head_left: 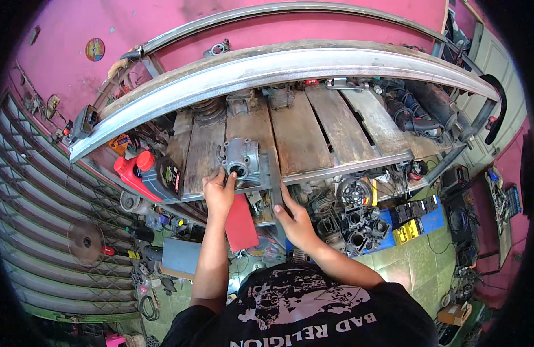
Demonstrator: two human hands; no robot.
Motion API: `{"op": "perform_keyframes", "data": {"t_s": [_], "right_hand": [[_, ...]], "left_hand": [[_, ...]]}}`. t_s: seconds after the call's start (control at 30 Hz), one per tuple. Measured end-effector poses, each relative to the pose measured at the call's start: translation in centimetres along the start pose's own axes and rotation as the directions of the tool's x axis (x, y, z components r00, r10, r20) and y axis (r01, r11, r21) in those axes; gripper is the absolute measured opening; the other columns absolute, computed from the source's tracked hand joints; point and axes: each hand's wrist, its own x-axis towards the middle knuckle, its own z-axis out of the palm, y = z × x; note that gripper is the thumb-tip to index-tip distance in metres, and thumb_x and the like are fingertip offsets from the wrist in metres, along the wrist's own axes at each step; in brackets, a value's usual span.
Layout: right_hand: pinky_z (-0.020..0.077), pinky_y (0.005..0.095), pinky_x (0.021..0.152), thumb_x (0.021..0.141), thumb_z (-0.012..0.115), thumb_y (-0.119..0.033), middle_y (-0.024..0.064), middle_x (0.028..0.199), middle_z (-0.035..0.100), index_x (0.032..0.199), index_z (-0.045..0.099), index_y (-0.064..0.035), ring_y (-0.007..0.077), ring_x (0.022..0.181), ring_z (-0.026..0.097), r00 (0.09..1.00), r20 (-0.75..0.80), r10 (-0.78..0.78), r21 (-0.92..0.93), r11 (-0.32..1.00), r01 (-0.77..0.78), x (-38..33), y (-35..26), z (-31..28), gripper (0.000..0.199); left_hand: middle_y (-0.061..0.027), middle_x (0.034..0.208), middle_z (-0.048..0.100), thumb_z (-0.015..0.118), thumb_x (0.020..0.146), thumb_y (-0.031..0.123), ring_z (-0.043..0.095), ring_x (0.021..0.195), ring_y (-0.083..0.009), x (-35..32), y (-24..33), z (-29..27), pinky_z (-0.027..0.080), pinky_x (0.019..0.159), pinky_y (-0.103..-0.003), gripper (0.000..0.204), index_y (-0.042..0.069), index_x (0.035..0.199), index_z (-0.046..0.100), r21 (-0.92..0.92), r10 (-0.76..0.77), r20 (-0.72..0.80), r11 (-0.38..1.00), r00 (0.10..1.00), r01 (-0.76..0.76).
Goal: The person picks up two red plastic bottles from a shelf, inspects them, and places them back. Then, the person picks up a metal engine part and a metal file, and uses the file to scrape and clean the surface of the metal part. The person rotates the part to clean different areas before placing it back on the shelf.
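A grey cast-metal cylinder head point(244, 153) rests near the front edge of the wooden bench. My left hand point(219, 191) grips its near left side, with the thumb by a round opening. In my right hand point(293, 218) is a long, flat, dark file point(274, 180), its near end against my palm and fingers. The file points away from me along the cylinder head's right face. It seems to touch that face, though blur there hides the exact contact. Some of my fingers on both hands are hidden behind what they hold.
Red and dark oil bottles point(145, 168) stand at the bench's left. Metal castings point(278, 96) sit at the back beneath a pale beam point(290, 61); power tools point(414, 115) lie at the right. Engine parts point(359, 228) crowd below the front edge. A fan point(86, 242) stands left.
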Motion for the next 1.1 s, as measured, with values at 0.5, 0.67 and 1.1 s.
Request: {"op": "perform_keyframes", "data": {"t_s": [0.5, 0.67, 1.1], "right_hand": [[0.0469, 0.0316, 0.102, 0.106, 0.057, -0.017, 0.0302, 0.135, 0.064, 0.164, 0.009, 0.0015, 0.0221, 0.119, 0.065, 0.993, -0.092, -0.074, -0.188, 0.981, 0.056, -3.5, 4.3, 4.3, 0.077], [0.0502, 0.0330, 0.095, 0.106, 0.057, -0.023, 0.0229, 0.116, 0.072, 0.164, 0.019, -0.0004, 0.0221, 0.100, 0.066, 0.992, -0.123, 0.023, -0.181, 0.982, -0.045, 3.8, 5.7, 1.1, 0.072], [0.0452, 0.0309, 0.104, 0.107, 0.057, -0.019, 0.0214, 0.138, 0.062, 0.165, 0.013, 0.0003, 0.0184, 0.116, 0.058, 0.979, -0.182, 0.092, -0.091, 0.990, -0.109, -0.5, 3.6, 3.3, 0.075]], "left_hand": [[-0.0188, 0.097, 0.077, 0.082, 0.085, 0.036, 0.064, 0.096, -0.0402, 0.1, 1.0, -0.3, 0.051, 0.086, -0.049, 0.045, 0.008, 0.120, 0.078, 0.017, -0.046, -0.013, 0.999, 0.999, 0.046], [-0.0143, 0.100, 0.077, 0.078, 0.090, 0.036, 0.062, 0.094, -0.0407, -0.4, 2.0, -0.9, 0.047, 0.083, -0.056, 0.042, 0.009, 0.121, 0.078, 0.070, 0.020, 0.046, 0.997, 0.999, -0.023], [-0.0070, 0.110, 0.074, 0.083, 0.083, 0.040, 0.060, 0.109, -0.0338, 0.0, 3.1, -3.0, 0.041, 0.091, -0.057, 0.041, 0.014, 0.114, 0.080, 0.152, 0.054, 0.117, 0.986, 0.992, -0.072]]}}
